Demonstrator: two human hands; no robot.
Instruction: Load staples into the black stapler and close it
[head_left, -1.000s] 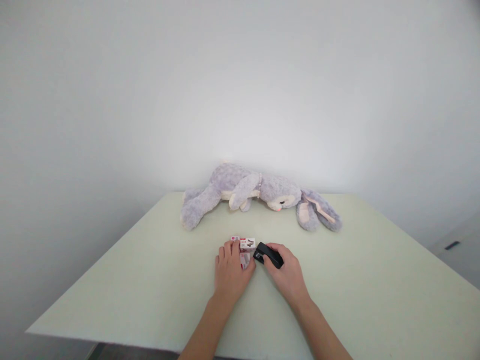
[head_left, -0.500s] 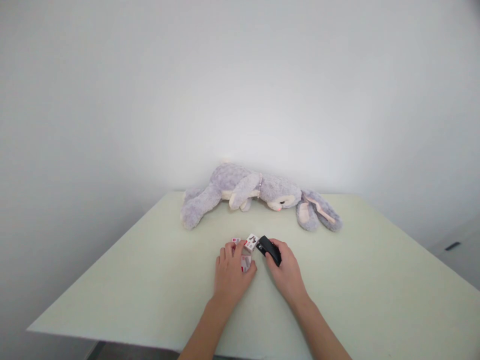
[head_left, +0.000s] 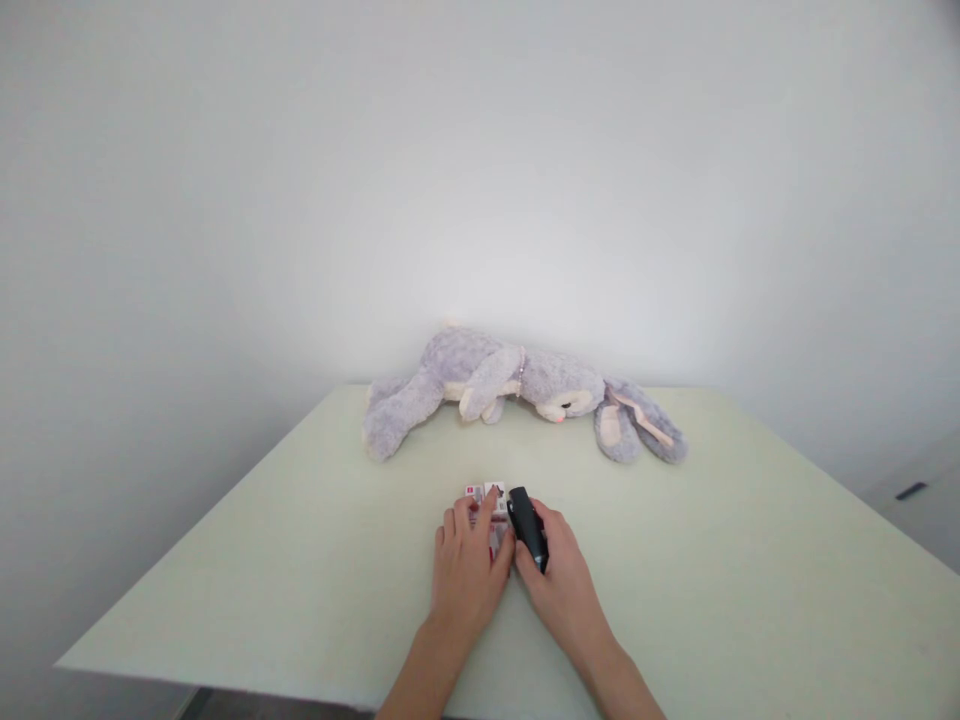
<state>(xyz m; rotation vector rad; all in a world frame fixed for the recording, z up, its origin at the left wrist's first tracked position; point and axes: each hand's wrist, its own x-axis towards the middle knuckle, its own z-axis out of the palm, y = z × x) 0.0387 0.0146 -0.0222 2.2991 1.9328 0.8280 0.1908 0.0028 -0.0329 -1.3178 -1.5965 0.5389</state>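
Fingers: left hand (head_left: pixel 469 570) lies spread over the small white-and-red cardboard boxes (head_left: pixel 487 497); right hand (head_left: pixel 559 575) curls around the black plastic stapler (head_left: pixel 528 525).
Boxes: closed, contents hidden, touching the stapler.
Place: pale green table (head_left: pixel 750 560), near edge.
Behind: grey plush rabbit (head_left: pixel 517 390), lying flat.

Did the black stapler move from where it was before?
Yes. The black stapler swung toward the person, away from the plush bunny, beside the small boxes.
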